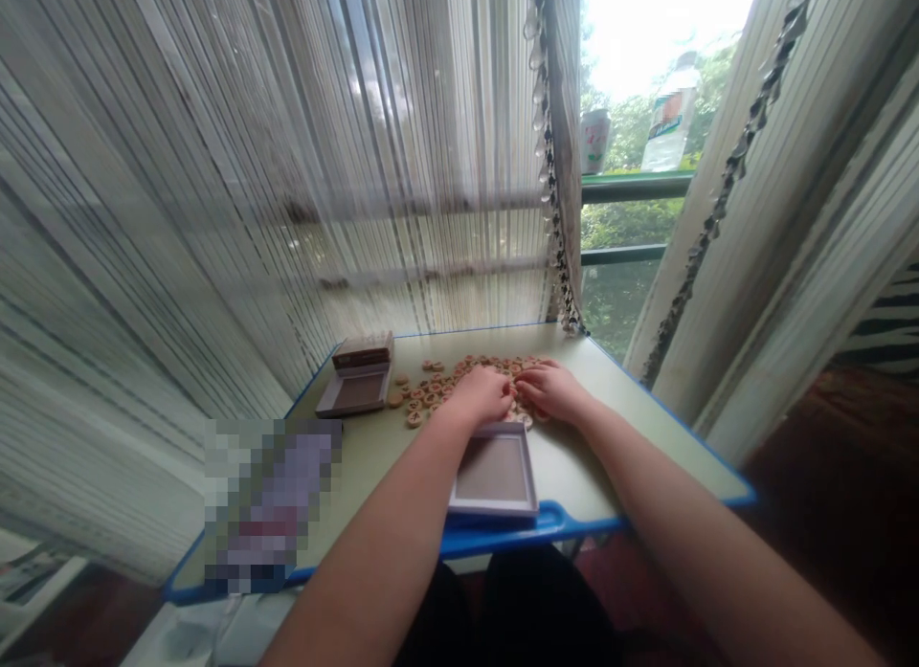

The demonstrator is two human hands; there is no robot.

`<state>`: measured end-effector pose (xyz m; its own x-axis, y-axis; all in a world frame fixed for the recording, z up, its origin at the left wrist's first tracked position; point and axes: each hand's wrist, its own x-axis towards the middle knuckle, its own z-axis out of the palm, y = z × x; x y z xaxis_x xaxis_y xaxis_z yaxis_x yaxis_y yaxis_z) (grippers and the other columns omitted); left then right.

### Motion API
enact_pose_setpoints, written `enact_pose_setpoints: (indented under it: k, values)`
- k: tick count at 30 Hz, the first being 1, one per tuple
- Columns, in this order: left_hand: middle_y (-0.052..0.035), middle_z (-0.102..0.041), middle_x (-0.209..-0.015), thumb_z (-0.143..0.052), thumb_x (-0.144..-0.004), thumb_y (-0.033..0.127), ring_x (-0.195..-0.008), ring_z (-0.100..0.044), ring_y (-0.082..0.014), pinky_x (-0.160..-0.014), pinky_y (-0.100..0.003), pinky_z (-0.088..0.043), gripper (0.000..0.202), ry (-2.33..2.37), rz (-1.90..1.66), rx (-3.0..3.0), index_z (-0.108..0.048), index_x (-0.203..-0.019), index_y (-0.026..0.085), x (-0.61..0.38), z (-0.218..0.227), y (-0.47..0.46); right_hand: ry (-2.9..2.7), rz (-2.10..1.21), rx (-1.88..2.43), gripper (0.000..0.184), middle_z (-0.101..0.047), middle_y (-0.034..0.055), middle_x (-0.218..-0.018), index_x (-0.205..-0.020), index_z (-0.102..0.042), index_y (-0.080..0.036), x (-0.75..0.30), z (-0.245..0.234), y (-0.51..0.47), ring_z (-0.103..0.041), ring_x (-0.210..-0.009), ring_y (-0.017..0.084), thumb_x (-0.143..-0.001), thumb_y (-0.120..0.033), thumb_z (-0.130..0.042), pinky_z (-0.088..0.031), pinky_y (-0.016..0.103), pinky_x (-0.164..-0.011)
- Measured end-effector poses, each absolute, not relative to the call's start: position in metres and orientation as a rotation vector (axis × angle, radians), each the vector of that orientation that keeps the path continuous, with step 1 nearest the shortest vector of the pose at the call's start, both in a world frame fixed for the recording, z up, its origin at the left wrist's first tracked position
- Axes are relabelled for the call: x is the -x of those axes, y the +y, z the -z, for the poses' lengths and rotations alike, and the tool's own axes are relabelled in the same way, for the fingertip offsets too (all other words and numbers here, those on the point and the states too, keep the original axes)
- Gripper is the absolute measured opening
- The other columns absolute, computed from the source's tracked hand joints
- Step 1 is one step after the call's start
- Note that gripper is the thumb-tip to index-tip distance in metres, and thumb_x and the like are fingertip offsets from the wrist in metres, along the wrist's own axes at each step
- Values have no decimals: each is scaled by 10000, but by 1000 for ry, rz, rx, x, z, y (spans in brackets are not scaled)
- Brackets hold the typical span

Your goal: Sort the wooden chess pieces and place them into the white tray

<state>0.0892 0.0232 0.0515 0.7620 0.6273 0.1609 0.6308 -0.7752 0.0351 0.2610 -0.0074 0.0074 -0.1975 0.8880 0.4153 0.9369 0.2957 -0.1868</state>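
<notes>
Several round wooden game pieces [429,391] with marks on top lie scattered in the middle of a small green table with a blue rim [503,538]. My left hand [482,395] rests on the pile with its fingers curled down over some pieces. My right hand [550,389] lies beside it, fingertips touching the left hand's, fingers also bent over pieces. What either hand grips is hidden. An empty shallow grey tray [495,473] sits just in front of my hands, partly under my left wrist.
A second tray [357,393] and a brown box [363,350] stand at the table's far left. A blurred-out object [265,500] lies at the near left corner. Striped curtains [302,169] hang behind; a window [632,198] with a bottle [669,117] and can on its sill is at the right.
</notes>
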Motion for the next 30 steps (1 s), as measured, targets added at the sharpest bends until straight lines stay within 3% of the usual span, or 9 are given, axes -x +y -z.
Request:
enact_pose_setpoints:
  k: [7,14,18,25,30]
  values:
    - [-91,-628,-981,-490,-805,368,-958,-565,-233,-861,-333,-463,268,-1078,284,2924,-681,-882,197,-89,-47,28,-1905,91,1855,267,-709,50,-969,-993,-713,-222,-259,-12,1,-531,-939,222,-817,-244,-512,-397,306,-839]
    - [-83,-634,-965,-499,-799,353,-939,-567,-229,-855,-325,-462,252,-1048,329,2927,-681,-868,193,-89,-43,32,-1790,-21,1776,257,-703,30,-915,-915,-709,-212,-257,-13,2,-547,-924,194,-736,-134,-542,-398,293,-857]
    - [-85,-637,-959,-504,-798,351,-945,-568,-230,-850,-322,-465,249,-1056,331,2934,-682,-859,189,-89,-42,32,-1753,-78,1700,246,-688,36,-900,-870,-699,-191,-259,-13,3,-574,-848,167,-689,-93,-565,-430,258,-781]
    - [-77,-648,-954,-518,-801,352,-924,-582,-214,-856,-314,-467,246,-1097,403,2959,-684,-889,193,-88,-39,37,-1738,-104,1671,253,-682,30,-820,-893,-700,-192,-258,-12,1,-584,-721,139,-720,-101,-539,-443,234,-695]
    - [-76,-660,-953,-508,-801,333,-933,-583,-215,-855,-310,-468,244,-1108,381,2951,-694,-873,194,-88,-42,36,-1708,11,1707,258,-687,54,-920,-964,-697,-189,-265,-9,2,-582,-843,176,-744,-181,-562,-431,273,-793]
